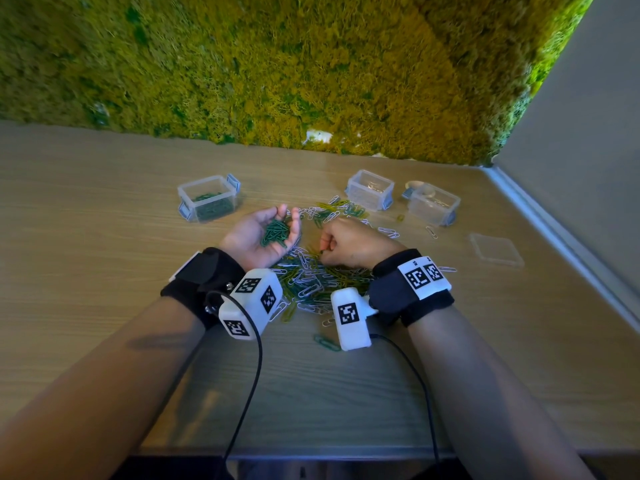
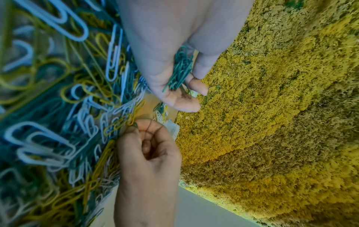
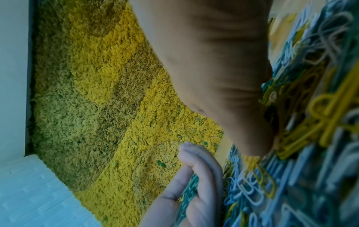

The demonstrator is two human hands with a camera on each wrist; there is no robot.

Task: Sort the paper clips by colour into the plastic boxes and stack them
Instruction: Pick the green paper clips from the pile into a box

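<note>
Mid-sort at the table, the left hand cups a batch of green clips on loosely curled fingers while the right hand pinches another from the mixed pile (next, presumably, the green-stocked box at ten o'clock).

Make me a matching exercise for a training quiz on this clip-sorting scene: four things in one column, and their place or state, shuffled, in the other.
Things:
1. left hand
2. right hand
3. left box
4. loose lid

Place or state:
A. lies flat on the table, far right
B. palm up, cupping green clips
C. already holds green clips
D. fingers curled, pinching at the mixed pile

Pairs: 1-B, 2-D, 3-C, 4-A
</note>
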